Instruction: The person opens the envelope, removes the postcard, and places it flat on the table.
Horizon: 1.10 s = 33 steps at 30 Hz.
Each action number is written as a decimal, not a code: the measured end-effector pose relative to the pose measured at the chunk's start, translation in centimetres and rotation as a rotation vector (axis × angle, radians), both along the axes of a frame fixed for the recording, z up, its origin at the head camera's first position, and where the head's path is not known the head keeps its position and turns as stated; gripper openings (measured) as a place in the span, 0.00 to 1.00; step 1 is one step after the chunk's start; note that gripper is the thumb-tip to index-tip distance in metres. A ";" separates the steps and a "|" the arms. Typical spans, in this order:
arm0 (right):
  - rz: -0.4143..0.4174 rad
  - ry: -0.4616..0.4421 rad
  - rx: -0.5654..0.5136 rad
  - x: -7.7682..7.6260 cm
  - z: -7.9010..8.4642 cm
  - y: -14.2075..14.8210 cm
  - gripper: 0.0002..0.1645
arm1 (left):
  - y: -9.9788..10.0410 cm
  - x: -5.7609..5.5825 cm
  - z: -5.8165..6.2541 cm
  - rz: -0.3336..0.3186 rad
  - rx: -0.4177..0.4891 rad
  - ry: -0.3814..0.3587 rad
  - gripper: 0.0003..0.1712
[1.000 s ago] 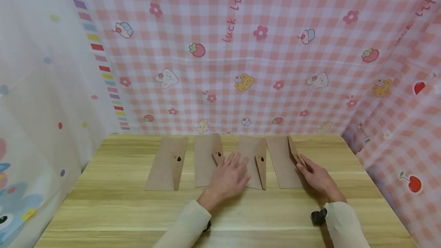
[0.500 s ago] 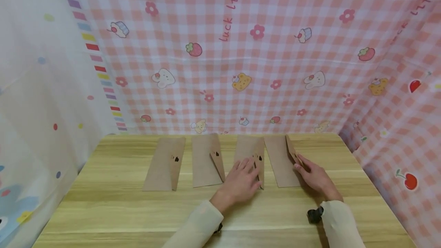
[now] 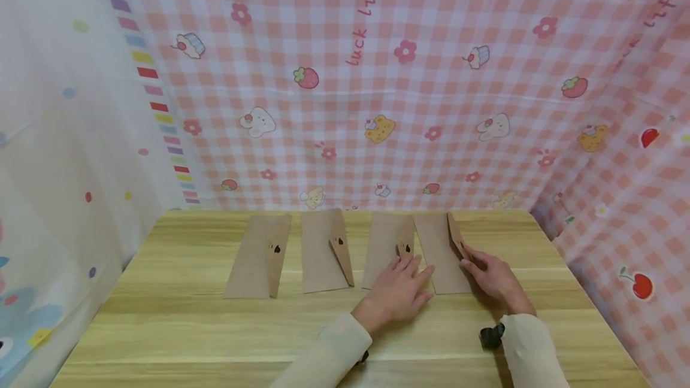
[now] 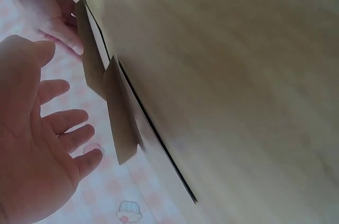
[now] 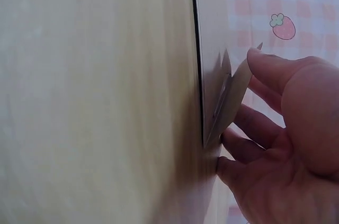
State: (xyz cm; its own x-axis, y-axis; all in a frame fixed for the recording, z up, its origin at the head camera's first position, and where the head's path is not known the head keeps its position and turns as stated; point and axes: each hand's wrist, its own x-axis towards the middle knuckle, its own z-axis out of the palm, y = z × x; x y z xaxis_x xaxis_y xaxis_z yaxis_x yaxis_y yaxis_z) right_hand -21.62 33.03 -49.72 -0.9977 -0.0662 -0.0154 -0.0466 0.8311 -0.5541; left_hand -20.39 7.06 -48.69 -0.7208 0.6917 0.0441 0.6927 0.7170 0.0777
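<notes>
Several brown paper envelopes lie in a row, flaps on their right sides. My right hand pinches the raised flap of the rightmost envelope; in the right wrist view its thumb is on one face of that flap, with fingers behind. My left hand is over the near end of the neighbouring envelope, fingers spread and holding nothing. This hand covers part of that envelope's flap, which has a small dark print. In the left wrist view the flap stands up from its envelope, apart from the fingers.
Farther left lie an envelope with a partly lifted flap and, beyond it, the leftmost envelope with its flap lying low. All rest on a wooden table. A pink checked cloth hangs behind the table's far edge.
My left hand has moved right and slightly nearer, from between the two middle envelopes to the near end of the third. My right hand stays at the rightmost flap.
</notes>
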 end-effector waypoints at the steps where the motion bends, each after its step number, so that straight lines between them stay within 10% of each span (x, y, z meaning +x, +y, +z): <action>1: 0.001 0.001 0.000 0.0 0.0 0.0 0.34 | 0.2 0.0 0.0 -0.003 -0.007 0.003 0.31; 33: -0.027 -0.029 0.021 -0.4 -0.1 -0.2 0.32 | 4.3 0.9 -0.5 0.013 -0.196 -0.133 0.34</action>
